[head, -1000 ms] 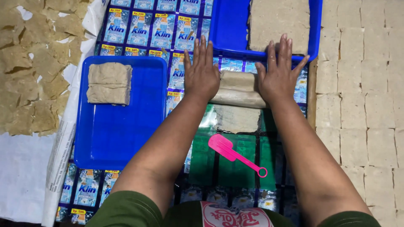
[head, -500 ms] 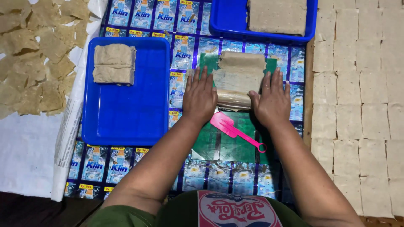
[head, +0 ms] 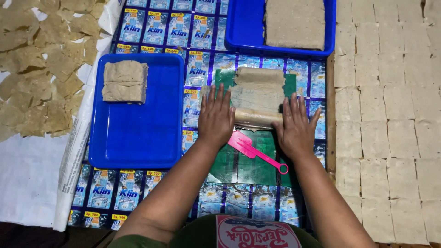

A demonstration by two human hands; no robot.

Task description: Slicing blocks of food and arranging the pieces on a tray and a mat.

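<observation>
A thin beige dough sheet [head: 258, 89] lies on a green mat [head: 248, 165], spread flat beyond a wooden roller [head: 257, 117]. My left hand [head: 216, 117] presses flat on the roller's left end. My right hand [head: 296, 128] presses flat on its right end. Both hands have fingers spread and pointing away from me. A pink plastic scraper [head: 255, 150] lies on the mat between my wrists, just below the roller.
A blue tray [head: 138, 138] at the left holds folded dough [head: 125, 81]. A second blue tray [head: 245, 32] at the top holds a dough slab [head: 294, 23]. Square cut pieces [head: 390, 119] cover the right side. Dried irregular sheets [head: 32, 69] lie at the far left.
Both hands drew the roller toward me over the dough, leaving a longer flattened sheet beyond it. The view shifted, so the trays sit higher in the picture.
</observation>
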